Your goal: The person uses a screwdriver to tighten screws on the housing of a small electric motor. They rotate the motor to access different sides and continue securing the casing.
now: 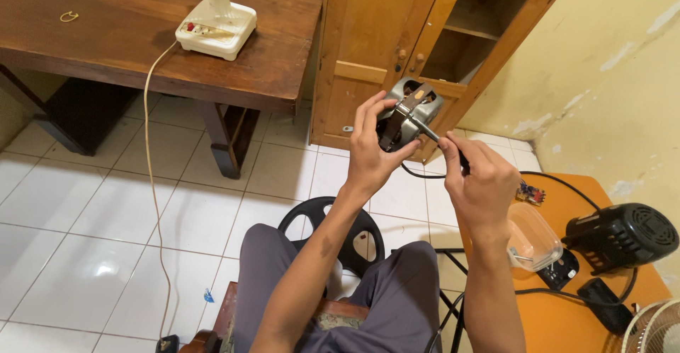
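My left hand (pixel 370 147) grips a small grey metal electric motor (pixel 407 114) held up in front of me, fingers wrapped round its left side. My right hand (pixel 482 179) is closed on a screwdriver (pixel 446 147) with a dark handle; its metal shaft points up-left into the motor's right side. A black wire (pixel 418 174) hangs from the motor between my hands. I am seated, my grey trousers (pixel 397 289) below.
A wooden table (pixel 142 41) carries a white fan base (pixel 216 29) with a cream cord (pixel 151 183) trailing to the tiled floor. A wooden cabinet (pixel 382 48) stands ahead. An orange table (pixel 559 325) at right holds a black motor housing (pixel 623 236) and clear plastic container (pixel 531 236). A black fan part (pixel 315 215) lies by my knees.
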